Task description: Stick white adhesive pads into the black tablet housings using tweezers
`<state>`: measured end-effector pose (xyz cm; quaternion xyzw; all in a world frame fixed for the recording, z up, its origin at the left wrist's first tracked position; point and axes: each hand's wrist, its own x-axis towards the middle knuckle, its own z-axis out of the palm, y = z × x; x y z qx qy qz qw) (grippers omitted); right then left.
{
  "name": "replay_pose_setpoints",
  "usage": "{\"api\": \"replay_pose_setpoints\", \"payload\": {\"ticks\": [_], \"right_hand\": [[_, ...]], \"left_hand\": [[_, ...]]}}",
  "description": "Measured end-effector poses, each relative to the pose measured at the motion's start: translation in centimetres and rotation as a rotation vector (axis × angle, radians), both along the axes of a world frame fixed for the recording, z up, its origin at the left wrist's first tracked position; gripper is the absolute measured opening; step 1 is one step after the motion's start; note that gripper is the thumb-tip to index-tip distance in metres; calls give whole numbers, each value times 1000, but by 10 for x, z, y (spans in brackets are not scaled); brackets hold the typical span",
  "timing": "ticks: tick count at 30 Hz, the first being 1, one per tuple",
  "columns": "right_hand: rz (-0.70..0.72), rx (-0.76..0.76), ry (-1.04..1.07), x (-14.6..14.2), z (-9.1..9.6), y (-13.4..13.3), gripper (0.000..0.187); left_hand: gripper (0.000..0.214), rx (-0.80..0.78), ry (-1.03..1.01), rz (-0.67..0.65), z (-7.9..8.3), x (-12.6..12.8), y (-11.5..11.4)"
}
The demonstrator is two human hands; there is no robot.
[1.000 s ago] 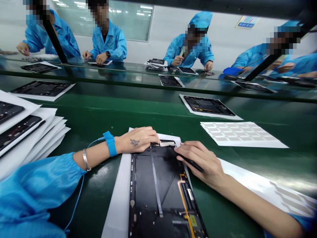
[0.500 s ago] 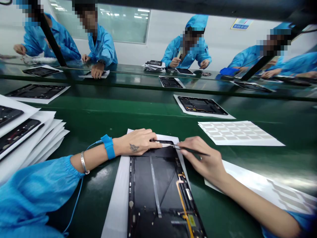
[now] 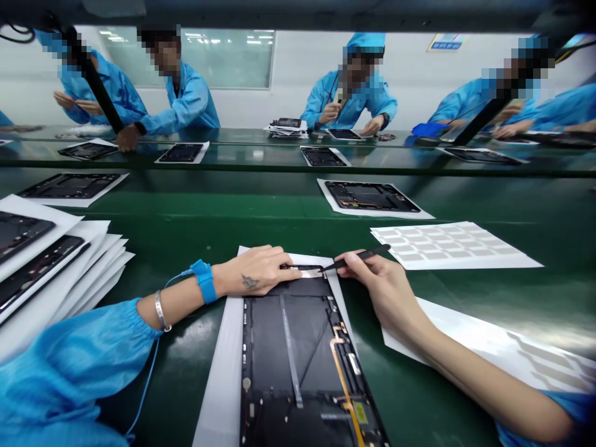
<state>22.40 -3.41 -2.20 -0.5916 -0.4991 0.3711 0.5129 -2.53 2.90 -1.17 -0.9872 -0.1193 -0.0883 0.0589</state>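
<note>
An open black tablet chassis lies on a white sheet in front of me. My left hand rests on its top left corner, fingers curled and pressing on a pale strip at the top edge. My right hand grips black tweezers in a pinch. The tweezer tip touches that same strip from the right. A blue wrist strap with a cord and a silver bangle sit on my left wrist.
A sheet of pale stickers lies to the right, and another under my right forearm. Stacked chassis on white sheets stand at left. More chassis lie on the green belt. Several people in blue coats work across the far bench.
My right hand has lifted off the chassis and tilted the tweezers up, so the tip now meets the strip. The left hand has stayed on the top corner.
</note>
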Motion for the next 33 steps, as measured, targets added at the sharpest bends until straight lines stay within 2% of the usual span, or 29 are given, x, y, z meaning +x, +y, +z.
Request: {"api": "replay_pose_setpoints", "payload": {"ticks": [4, 15, 21, 24, 26, 30, 33], "right_hand": [[-14, -15, 47, 0, -4, 1, 44], [11, -4, -99, 2, -6, 4, 48], [26, 61, -54, 4, -8, 11, 46], [74, 215, -227, 6, 4, 9, 36], [162, 313, -408, 7, 13, 9, 28], [500, 444, -846, -1, 24, 19, 17], [688, 435, -1124, -15, 23, 35, 16]], "left_hand": [[37, -8, -2, -8, 0, -1, 1], [35, 13, 51, 11, 1, -2, 1], [40, 81, 168, 63, 11, 7, -5], [50, 140, 203, 117, 16, 21, -11], [53, 152, 194, 135, 16, 27, -12], [35, 55, 123, 160, 7, 21, -5], [31, -107, -46, 196, -2, 7, 4]]}}
